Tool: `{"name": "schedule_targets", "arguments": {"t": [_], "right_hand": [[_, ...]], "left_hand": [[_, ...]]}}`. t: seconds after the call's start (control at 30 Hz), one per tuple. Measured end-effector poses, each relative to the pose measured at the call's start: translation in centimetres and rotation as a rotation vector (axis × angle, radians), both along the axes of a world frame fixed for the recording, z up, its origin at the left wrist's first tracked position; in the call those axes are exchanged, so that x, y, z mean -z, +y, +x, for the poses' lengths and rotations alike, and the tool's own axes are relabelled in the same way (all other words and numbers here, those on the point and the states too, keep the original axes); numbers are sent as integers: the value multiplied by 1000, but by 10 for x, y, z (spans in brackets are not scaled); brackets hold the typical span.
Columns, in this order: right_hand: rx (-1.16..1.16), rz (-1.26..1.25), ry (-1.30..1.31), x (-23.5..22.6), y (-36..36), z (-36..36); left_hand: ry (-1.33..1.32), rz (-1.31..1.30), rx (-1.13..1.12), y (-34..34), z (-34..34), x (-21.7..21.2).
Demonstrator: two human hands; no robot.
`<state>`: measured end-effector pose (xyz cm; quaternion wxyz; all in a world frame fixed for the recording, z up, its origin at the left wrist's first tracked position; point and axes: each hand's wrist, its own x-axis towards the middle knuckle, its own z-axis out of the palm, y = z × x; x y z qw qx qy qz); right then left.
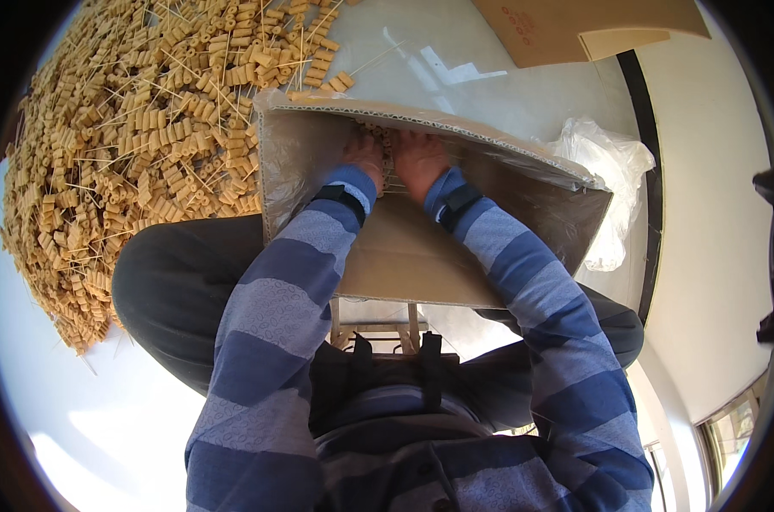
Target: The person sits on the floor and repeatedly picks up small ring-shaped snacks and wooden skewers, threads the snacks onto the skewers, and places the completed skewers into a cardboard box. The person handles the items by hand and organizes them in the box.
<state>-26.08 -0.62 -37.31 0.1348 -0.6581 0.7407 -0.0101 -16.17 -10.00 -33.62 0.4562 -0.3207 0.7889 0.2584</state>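
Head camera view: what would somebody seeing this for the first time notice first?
Probably the huge spread of tan, ridged pieces on thin sticks, filling the upper left. Next comes the open cardboard box in the centre, with the left hand and right hand deep inside it. Crumpled clear plastic also catches the eye, just right of the box.

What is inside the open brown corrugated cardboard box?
In the box, the left hand and right hand are at tan, tube-shaped pieces with thin pale sticks; clear plastic film lies against its left side. Whatever lies beneath the hands is covered.
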Motion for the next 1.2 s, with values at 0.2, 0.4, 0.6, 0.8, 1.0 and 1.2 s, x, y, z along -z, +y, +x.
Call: {"name": "schedule_targets", "arguments": {"t": [0.2,0.4,0.6,0.8,1.0,1.2], "right_hand": [[49,293,-196,-19,-7,-24],[54,413,-322,-22,-14,-30],[90,416,-305,-10,-25,-25],[66,370,-272,-7,-12,-34],[146,311,-228,4,-2,-42],[173,361,-238,9,-6,-36]], "left_hand": [[159,-177,65,8,-1,4],[99,-100,1,-6,-5,20],[51,-48,13,-21,-5,14],[62,-149,-42,-15,-6,8],[174,-143,-56,-14,-8,6],[103,-53,-115,-13,-11,9]]}}
